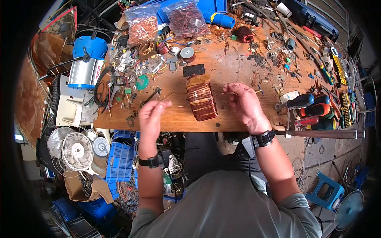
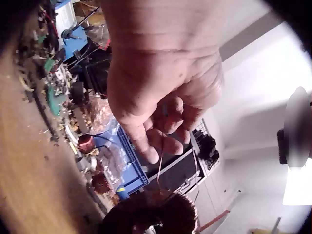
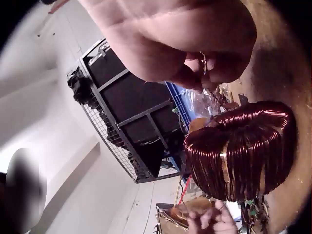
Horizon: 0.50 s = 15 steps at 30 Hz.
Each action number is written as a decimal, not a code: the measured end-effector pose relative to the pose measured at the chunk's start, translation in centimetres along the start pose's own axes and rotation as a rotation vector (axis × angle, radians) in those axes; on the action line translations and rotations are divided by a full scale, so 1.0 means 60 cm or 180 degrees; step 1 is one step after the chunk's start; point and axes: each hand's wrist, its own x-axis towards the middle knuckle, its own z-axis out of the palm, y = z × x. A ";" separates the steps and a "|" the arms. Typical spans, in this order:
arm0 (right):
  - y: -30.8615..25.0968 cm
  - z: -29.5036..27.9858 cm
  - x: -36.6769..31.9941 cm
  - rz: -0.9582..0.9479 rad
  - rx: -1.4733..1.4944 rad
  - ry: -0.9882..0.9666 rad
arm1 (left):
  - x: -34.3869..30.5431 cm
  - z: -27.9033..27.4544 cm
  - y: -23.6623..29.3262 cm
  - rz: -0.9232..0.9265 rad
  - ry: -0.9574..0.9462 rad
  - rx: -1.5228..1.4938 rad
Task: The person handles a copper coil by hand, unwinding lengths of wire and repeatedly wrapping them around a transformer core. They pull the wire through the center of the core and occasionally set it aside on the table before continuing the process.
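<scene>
Grey shirt foremost; beyond it, the coil sits on the tabletop between the left hand and right hand. Each grip is narrow, pinching wire; light, even tension should help avoid kinks.

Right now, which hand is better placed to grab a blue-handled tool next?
Right, I'd say. The right hand is nearer the blue-handled tool; the left hand is across the coil. The right would likely need to release its wire first.
</scene>
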 end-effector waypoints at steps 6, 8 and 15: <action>0.002 0.012 -0.025 -0.0258 -0.0145 0.0265 | 0.050 -0.005 0.114 0.0535 -0.0219 0.0900; 0.014 0.009 -0.030 -0.1166 -0.0732 0.0897 | 0.063 0.014 0.143 0.1121 -0.0154 0.2123; -0.073 0.176 -0.094 -0.2459 -0.2583 -0.0845 | 0.081 0.126 0.235 0.2135 -0.0870 0.2311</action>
